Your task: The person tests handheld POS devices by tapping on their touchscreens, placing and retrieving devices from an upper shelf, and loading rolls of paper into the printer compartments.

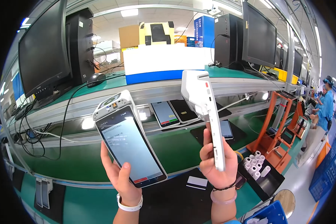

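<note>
Keeping left thumb (124,174) off touchscreen (128,143) helps; left hand (127,190) grips face-on POS terminal (152,152), right hand (222,171) grips edge-on POS terminal (196,91).

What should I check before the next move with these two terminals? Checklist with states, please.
1. Left grip closed on left terminal: ok, thumb over the front.
2. Left terminal lit: ok, though the text is too small to read surely.
3. Right grip closed on right terminal: ok, held at its lower part.
4. Right terminal lit: cannot tell, it is seen edge-on.
5. Mat below free for set-down: not ok, card on it.
6. Rolls inside tray: ok.
</note>
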Action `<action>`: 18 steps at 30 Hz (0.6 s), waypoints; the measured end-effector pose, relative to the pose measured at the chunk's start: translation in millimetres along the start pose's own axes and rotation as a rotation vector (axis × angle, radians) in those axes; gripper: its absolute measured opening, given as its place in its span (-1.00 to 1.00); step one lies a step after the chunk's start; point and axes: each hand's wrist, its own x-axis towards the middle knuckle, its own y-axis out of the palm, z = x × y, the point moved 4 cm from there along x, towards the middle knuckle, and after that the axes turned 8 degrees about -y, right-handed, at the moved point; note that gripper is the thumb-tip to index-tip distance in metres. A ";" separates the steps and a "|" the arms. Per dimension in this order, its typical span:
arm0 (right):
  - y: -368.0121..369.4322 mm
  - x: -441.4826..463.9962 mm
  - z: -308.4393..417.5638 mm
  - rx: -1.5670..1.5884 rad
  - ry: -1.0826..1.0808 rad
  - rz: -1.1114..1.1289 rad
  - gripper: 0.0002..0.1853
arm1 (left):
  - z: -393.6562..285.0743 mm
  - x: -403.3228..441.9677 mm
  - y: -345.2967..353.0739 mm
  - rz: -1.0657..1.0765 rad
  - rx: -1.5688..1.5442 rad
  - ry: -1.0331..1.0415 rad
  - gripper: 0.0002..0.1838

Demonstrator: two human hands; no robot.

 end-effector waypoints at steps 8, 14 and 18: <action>12.6 -0.6 -9.0 -0.542 -0.137 0.175 -0.45 | 2.8 -1.6 2.1 0.040 -0.104 -0.032 -0.22; 24.3 1.7 -6.7 -1.010 -0.416 0.191 -0.37 | -0.7 -0.8 0.3 0.033 -0.088 -0.019 -0.22; 21.4 1.0 -6.1 -1.070 -0.464 0.199 -0.33 | -1.4 -3.3 1.2 0.009 -0.028 0.006 -0.25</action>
